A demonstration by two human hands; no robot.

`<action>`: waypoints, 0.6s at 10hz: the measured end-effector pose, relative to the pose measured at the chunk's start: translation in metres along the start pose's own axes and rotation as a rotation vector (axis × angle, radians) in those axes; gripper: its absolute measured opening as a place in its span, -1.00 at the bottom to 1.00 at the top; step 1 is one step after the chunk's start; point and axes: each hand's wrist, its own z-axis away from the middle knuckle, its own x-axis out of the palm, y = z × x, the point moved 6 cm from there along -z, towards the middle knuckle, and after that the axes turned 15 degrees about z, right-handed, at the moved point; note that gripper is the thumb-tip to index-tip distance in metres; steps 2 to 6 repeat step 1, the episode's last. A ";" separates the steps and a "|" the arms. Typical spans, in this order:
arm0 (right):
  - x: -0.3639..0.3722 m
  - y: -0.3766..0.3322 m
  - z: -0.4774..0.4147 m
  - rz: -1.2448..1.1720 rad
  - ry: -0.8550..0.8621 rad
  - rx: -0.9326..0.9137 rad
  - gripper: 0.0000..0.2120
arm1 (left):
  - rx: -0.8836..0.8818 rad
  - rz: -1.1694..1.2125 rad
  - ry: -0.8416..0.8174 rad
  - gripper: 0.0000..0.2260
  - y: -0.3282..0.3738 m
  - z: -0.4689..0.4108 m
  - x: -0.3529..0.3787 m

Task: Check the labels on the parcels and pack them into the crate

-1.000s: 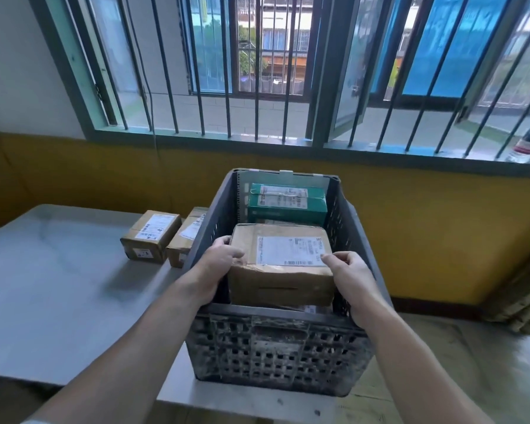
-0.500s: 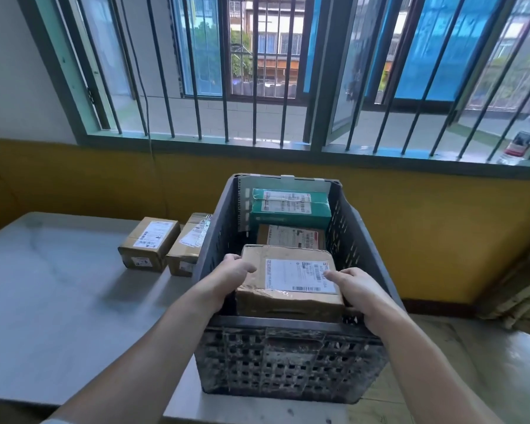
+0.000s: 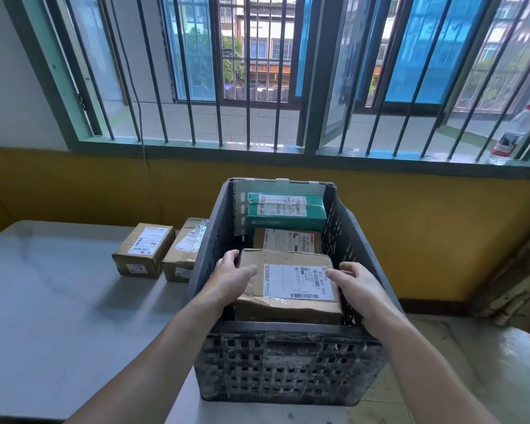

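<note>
- Three parcels are seen inside the grey plastic crate (image 3: 288, 362), which is set on the grey table (image 3: 58, 301).
- At the crate's 6 o'clock end, a taped cardboard parcel (image 3: 288, 307) is grasped at both sides, with its white shipping label (image 3: 297, 281) turned upward.
- Its 9 o'clock edge is gripped by the left hand (image 3: 230, 275), thumb laid on top; its 3 o'clock edge is gripped by the right hand (image 3: 358, 283).
- A green parcel (image 3: 285, 212) is placed at the 12 o'clock end, and a flat brown parcel (image 3: 288, 240) is lodged between the two.
- At the crate's 10 o'clock, a small labelled box (image 3: 144, 249) and a tape-wrapped box (image 3: 182, 252) are set side by side on the table, the latter just beside the crate wall.
- A water bottle (image 3: 510, 136) is stood on the windowsill at 2 o'clock.
</note>
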 end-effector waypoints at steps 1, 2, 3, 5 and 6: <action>-0.010 -0.014 0.011 -0.060 0.060 -0.074 -0.53 | 0.047 -0.060 0.010 -0.44 0.003 0.003 0.000; -0.010 -0.014 0.011 -0.060 0.060 -0.074 -0.53 | 0.047 -0.060 0.010 -0.44 0.003 0.003 0.000; -0.010 -0.014 0.011 -0.060 0.060 -0.074 -0.53 | 0.047 -0.060 0.010 -0.44 0.003 0.003 0.000; -0.010 -0.014 0.011 -0.060 0.060 -0.074 -0.53 | 0.047 -0.060 0.010 -0.44 0.003 0.003 0.000; -0.010 -0.014 0.011 -0.060 0.060 -0.074 -0.53 | 0.047 -0.060 0.010 -0.44 0.003 0.003 0.000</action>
